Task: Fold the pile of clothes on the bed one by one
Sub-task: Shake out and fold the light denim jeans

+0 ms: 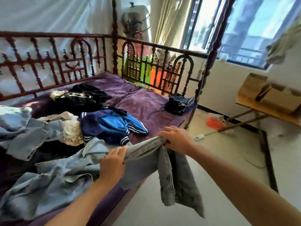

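A pair of pale grey-blue jeans (177, 173) is stretched between my hands over the near edge of the bed. My right hand (176, 137) grips one end of its waistband, and the legs hang down past the bed edge toward the floor. My left hand (113, 162) grips the waistband further left. Behind them a loose pile lies on the purple bedspread (143, 103): a blue and navy striped jacket (112, 124), light blue denim pieces (48, 181), white cloth and black garments (81, 98).
A small dark stack of clothes (179, 103) sits at the bed's far right corner. A dark red carved bed frame (65, 62) runs along the back and far side. On the right are a pale floor (228, 160), a wooden table (268, 98) and a window.
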A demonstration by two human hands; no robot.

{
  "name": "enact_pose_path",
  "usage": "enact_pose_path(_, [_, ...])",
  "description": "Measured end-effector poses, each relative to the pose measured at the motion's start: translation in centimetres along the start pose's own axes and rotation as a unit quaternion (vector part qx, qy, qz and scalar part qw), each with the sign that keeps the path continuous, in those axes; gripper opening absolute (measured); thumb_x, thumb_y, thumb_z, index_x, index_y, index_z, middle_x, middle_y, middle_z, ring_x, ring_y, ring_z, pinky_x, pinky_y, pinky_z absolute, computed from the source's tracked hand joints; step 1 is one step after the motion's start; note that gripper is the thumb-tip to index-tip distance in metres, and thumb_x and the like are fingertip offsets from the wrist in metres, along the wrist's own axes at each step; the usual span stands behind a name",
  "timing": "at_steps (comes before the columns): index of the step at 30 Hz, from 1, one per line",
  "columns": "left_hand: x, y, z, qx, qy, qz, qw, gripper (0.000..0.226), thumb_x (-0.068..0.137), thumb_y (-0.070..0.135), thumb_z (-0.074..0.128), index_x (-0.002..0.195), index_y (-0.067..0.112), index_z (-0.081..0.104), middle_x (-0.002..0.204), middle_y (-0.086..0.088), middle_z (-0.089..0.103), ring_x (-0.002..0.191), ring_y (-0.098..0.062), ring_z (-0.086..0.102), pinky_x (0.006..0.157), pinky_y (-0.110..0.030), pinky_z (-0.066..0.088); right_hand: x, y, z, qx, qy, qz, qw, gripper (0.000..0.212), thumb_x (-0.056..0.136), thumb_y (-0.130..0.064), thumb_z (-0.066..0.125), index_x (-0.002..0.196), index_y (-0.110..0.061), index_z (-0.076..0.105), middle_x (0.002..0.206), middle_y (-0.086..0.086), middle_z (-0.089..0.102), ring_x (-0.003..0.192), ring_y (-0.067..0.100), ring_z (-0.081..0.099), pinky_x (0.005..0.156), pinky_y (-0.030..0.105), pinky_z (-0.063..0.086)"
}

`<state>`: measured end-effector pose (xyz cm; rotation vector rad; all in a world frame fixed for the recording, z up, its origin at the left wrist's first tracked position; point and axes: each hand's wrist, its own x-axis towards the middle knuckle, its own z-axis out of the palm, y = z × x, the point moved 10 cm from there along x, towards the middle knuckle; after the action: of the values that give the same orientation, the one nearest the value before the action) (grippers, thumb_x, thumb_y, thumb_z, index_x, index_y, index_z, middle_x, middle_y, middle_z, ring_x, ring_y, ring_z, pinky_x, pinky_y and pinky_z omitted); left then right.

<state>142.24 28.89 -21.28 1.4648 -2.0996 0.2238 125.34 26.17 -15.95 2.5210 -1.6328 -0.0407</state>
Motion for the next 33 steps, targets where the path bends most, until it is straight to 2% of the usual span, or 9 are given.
enact_pose_path(7, [8.5,3.9,9.2,-0.155,-0.051,-0.065,0.984,0.056,0.05,0.001,0.086,0.103,-0.001,0.067,0.089,-0.016,0.068,0.078,-0.038,0.067,0.049,-0.041,0.053,6.0,8.9,-1.4,-0.067,-0.057,-0.037,0.995,0.039,0.09,-0.026,0.057,0.128,-0.022,0.053,0.119,-0.001,0.057,0.11,0.016,0.054,0.084,0.03,0.05])
enact_pose_path(9, [11.0,5.0,11.1,-0.195,-0.035,-0.064,0.978,0.045,0.073,0.021,0.073,0.111,-0.002,0.063,0.097,-0.018,0.066,0.086,-0.041,0.064,0.056,-0.044,0.054,7.8,11.7,-1.6,-0.077,-0.071,-0.033,0.994,0.037,0.089,-0.023,0.056,0.126,-0.021,0.054,0.116,-0.001,0.057,0.108,0.017,0.055,0.081,0.03,0.051])
enact_pose_path(11, [13.3,7.3,13.2,-0.229,-0.037,-0.028,0.972,0.073,0.086,0.057,0.043,0.12,-0.006,0.055,0.109,-0.022,0.062,0.096,-0.042,0.062,0.069,-0.048,0.054,9.3,15.1,-1.5,-0.084,-0.083,-0.009,0.993,0.037,0.089,-0.021,0.055,0.126,-0.022,0.054,0.116,0.0,0.057,0.108,0.017,0.055,0.078,0.028,0.05])
enact_pose_path(14, [16.0,11.5,16.3,-0.221,-0.033,-0.006,0.975,0.107,0.073,0.085,0.023,0.132,-0.004,0.031,0.126,-0.035,0.048,0.114,-0.052,0.05,0.086,-0.062,0.046,11.2,19.3,-2.1,-0.079,-0.075,0.025,0.994,0.038,0.088,-0.019,0.055,0.125,-0.022,0.055,0.116,0.001,0.057,0.106,0.018,0.055,0.073,0.026,0.047])
enact_pose_path(17, [18.0,15.7,19.6,-0.219,-0.082,-0.027,0.972,0.107,0.068,0.08,0.049,0.131,-0.004,0.029,0.125,-0.039,0.048,0.112,-0.056,0.049,0.081,-0.067,0.044,12.6,22.1,-2.7,-0.067,-0.065,0.039,0.995,0.037,0.087,-0.021,0.056,0.125,-0.022,0.057,0.116,0.002,0.057,0.105,0.02,0.056,0.08,0.032,0.051])
enact_pose_path(19, [20.4,17.4,21.1,-0.234,-0.083,-0.054,0.967,0.111,0.047,0.052,0.086,0.129,-0.001,0.032,0.121,-0.039,0.051,0.109,-0.056,0.052,0.078,-0.066,0.047,13.2,24.4,-2.8,-0.062,-0.064,0.045,0.995,0.035,0.087,-0.02,0.055,0.122,-0.02,0.059,0.113,0.002,0.058,0.104,0.02,0.057,0.082,0.035,0.052])
enact_pose_path(24, [26.9,18.1,23.4,-0.309,0.019,-0.047,0.95,0.101,0.047,0.006,0.091,0.133,-0.002,0.038,0.116,-0.032,0.057,0.105,-0.05,0.055,0.081,-0.061,0.046,12.7,32.9,-2.6,-0.04,-0.04,0.069,0.996,0.037,0.084,-0.019,0.057,0.121,-0.022,0.06,0.112,0.002,0.06,0.098,0.02,0.059,0.081,0.036,0.052])
enact_pose_path(29, [33.2,21.1,25.5,-0.304,0.008,0.059,0.951,0.068,0.058,0.036,0.077,0.119,0.008,0.062,0.098,-0.005,0.067,0.094,-0.013,0.045,0.072,-0.025,0.043,10.1,43.7,0.3,0.031,-0.017,0.115,0.993,0.037,0.083,-0.018,0.063,0.12,-0.02,0.062,0.111,-0.001,0.062,0.098,0.016,0.059,0.086,0.03,0.049])
enact_pose_path(33, [36.1,23.9,27.8,-0.224,-0.008,0.116,0.967,0.07,0.059,0.057,0.05,0.114,0.016,0.061,0.087,0.006,0.068,0.085,-0.004,0.045,0.078,-0.03,0.038,11.0,49.0,3.7,0.083,-0.028,0.105,0.991,0.034,0.084,-0.016,0.061,0.117,-0.019,0.063,0.107,0.001,0.064,0.096,0.018,0.059,0.084,0.03,0.048])
